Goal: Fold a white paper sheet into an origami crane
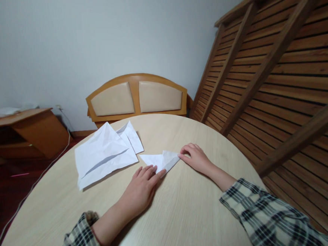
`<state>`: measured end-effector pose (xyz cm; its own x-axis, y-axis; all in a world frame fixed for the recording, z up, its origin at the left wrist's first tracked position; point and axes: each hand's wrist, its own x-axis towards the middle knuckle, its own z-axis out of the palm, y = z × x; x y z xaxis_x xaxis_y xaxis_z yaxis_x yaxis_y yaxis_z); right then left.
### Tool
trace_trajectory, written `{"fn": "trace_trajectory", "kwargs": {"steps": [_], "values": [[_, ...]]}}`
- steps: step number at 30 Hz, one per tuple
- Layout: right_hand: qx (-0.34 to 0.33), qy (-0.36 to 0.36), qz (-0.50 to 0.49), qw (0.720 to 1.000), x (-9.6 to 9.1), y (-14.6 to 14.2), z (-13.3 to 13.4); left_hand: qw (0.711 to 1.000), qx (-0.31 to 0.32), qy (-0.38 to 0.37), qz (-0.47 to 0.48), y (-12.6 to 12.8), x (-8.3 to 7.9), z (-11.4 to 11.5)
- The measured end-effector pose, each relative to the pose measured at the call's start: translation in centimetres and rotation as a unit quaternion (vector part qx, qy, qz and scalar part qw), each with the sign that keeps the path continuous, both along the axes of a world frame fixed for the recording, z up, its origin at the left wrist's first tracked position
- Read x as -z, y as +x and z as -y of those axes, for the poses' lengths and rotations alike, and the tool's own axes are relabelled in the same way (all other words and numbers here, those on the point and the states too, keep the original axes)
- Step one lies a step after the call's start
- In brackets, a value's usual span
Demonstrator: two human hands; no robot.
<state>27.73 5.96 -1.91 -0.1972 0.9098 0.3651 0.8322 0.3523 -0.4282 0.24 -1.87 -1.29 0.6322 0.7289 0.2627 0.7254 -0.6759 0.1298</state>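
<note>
A small folded piece of white paper (169, 159) lies on the round table, with a pointed corner at each side. My left hand (141, 184) rests palm down at its near edge, fingers stretched out, the fingertips and thumb pressing on the paper. At the paper's right corner, my right hand (194, 157) pinches the tip between thumb and forefinger, the other fingers curled. To the left lies a larger creased sheet of white paper (98, 152), partly over another folded white paper (133, 138).
The round pale wooden table (187, 218) fills the foreground. Behind it stands a padded headboard (135, 95) against the wall. A slatted wooden frame (261, 75) leans along the right. On the left are a low wooden cabinet (41, 131) and a white cable (54, 158).
</note>
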Motion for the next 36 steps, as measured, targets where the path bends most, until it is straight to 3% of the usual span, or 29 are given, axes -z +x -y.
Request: {"fn": "trace_trajectory", "kwargs": {"steps": [28,33,36], "values": [[0.012,-0.024,0.011,1.0,-0.1,-0.1,0.1,1.0,0.01,0.022,-0.017,0.1,0.0,-0.2],[-0.001,0.007,0.002,1.0,-0.5,-0.3,0.4,0.999,0.009,0.027,-0.019,0.2,0.0,-0.2],[-0.046,0.04,-0.003,0.998,-1.2,-1.0,1.0,0.999,0.008,0.027,-0.019,0.4,-0.2,-0.2]]}}
